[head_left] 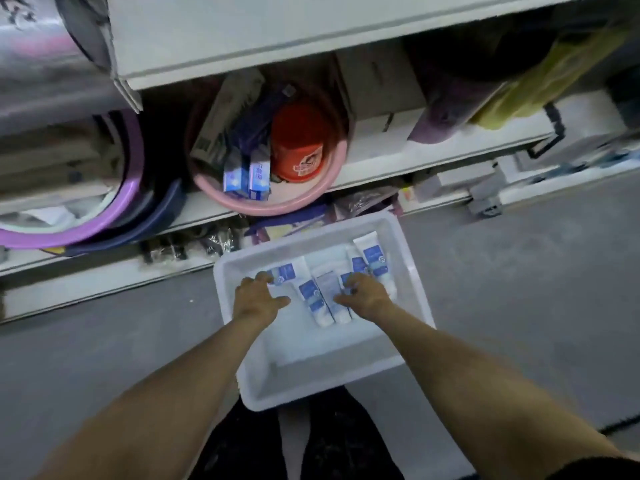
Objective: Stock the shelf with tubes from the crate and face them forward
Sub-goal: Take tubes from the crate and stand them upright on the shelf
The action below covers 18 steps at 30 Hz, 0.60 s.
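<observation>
A white plastic crate (329, 362) sits on the grey floor (526, 278) right against the foot of the shelving, and the person stands over it with both bare arms reaching down inside. The tubes (325, 303), white with blue labels, lie loose in the far half of the crate. Most lie side by side, one lies crosswise (290, 271) at the left, and another leans against the far right corner (373, 254).

The left hand (258, 301) has its fingers bent down over the near end of the crosswise tube, thumb stretched out to the side. The right hand (367, 295) has its fingers curled onto the middle of the bunch. I cannot tell whether either hand has actually closed on a tube.

On the low shelf (398, 164) above the crate sits a pink basin (304, 202) holding a red bucket (299, 147) and some blue-and-white boxes (247, 178). A purple basin (86, 230) stands further left.
</observation>
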Motion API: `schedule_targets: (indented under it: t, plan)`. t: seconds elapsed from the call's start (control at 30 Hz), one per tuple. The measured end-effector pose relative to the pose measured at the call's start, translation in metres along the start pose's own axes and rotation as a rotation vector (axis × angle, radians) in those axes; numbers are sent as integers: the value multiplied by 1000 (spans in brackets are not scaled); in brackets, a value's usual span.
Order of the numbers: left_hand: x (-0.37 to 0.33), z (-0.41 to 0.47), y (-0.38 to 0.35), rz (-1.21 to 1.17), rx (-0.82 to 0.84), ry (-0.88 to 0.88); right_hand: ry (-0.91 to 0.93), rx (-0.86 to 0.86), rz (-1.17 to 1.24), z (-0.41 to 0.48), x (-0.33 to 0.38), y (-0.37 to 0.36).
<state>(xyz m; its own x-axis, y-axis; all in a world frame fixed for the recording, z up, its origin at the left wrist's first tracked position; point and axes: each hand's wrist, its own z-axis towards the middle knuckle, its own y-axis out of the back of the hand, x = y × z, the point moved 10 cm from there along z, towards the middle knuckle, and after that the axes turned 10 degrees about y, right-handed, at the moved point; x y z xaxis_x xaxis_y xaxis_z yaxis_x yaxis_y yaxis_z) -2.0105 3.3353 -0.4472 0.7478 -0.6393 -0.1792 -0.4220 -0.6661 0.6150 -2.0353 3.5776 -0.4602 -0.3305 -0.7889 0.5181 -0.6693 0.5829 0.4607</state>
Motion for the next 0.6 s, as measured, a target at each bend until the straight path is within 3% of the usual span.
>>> schedule_targets:
  t: [0.13,0.37,0.6]
  plan:
    - [8,35,-19,-18,-21,38,-122,24,166,25,-36,-48]
    - [11,84,-38,-17,-90,8,-142,-13,193,58,-59,-83]
    - [19,103,-53,50,-152,14,-275,-146,340,63,-75,-107]
